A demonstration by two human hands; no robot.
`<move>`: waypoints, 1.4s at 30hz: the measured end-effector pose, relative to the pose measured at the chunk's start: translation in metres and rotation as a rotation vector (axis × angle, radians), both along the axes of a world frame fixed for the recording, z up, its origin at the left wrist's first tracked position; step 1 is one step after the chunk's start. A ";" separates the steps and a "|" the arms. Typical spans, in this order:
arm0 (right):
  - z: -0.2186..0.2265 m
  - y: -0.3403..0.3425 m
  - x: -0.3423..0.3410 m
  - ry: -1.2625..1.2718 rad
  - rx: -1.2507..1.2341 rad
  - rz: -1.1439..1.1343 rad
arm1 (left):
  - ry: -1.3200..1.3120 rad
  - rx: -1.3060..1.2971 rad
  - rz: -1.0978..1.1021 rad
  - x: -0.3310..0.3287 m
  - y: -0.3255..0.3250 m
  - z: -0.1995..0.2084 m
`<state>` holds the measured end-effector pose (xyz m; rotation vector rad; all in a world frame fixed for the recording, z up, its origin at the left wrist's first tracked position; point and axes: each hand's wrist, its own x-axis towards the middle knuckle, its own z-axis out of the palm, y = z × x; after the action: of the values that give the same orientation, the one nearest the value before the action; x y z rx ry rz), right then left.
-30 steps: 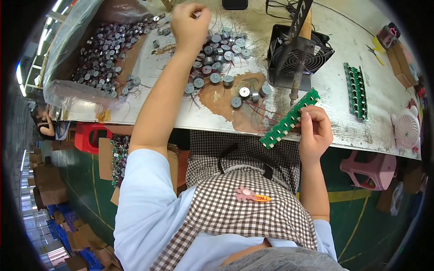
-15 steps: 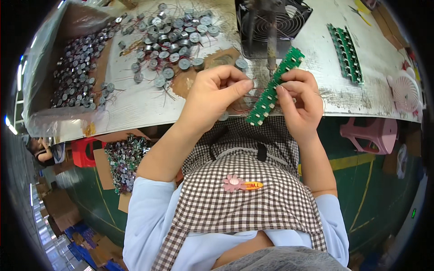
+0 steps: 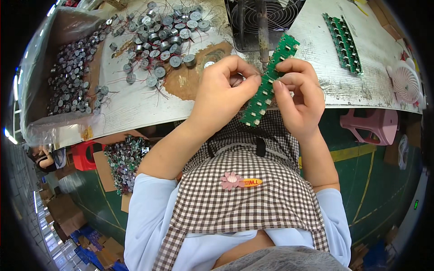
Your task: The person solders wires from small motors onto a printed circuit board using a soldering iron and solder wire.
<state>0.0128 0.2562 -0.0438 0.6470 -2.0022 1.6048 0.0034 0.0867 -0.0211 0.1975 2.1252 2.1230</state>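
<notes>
A long green circuit board strip point(image 3: 258, 103) with small pale components along it tilts across the table's front edge. My right hand point(image 3: 300, 97) grips its right side between thumb and fingers. My left hand point(image 3: 226, 92) is closed in a pinch against the board's left side, on what looks like a thin red wire; most of it is hidden by the fingers. Just beyond the board's upper half stands an upright metal rod point(image 3: 263, 34) with a narrow tip, like a soldering iron. A small round motor point(image 3: 209, 64) lies beside my left knuckles.
Several small round motors point(image 3: 165, 32) with red wires are heaped at the back left, near a plastic-lined box point(image 3: 40, 88) of more. A black fan point(image 3: 271, 18) stands behind the rod. More green boards point(image 3: 342, 45) and a small pale fan point(image 3: 406, 83) lie right.
My left fingertips have come up against the board, where a small gap showed before. The view has shifted slightly, and the board stays in my right hand.
</notes>
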 end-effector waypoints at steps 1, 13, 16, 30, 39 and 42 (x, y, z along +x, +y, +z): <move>0.000 0.000 0.000 -0.001 0.000 0.001 | -0.001 0.000 0.001 0.000 0.000 0.000; -0.003 -0.002 -0.002 -0.001 -0.018 -0.010 | -0.138 0.154 -0.048 -0.001 -0.004 0.004; -0.001 -0.002 -0.002 0.011 -0.015 -0.011 | -0.173 0.172 -0.030 0.000 -0.002 0.003; -0.002 -0.002 -0.003 0.019 0.010 -0.016 | -0.112 0.127 -0.053 -0.004 0.000 -0.003; 0.007 -0.004 -0.009 0.103 0.087 -0.056 | -0.007 0.102 -0.008 -0.009 0.003 0.001; 0.007 -0.003 -0.007 0.109 0.114 -0.041 | -0.002 0.037 -0.014 -0.005 0.002 0.004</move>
<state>0.0063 0.2532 -0.0369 0.7154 -2.0243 1.4097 -0.0017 0.0884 -0.0176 0.2131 2.0784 2.1559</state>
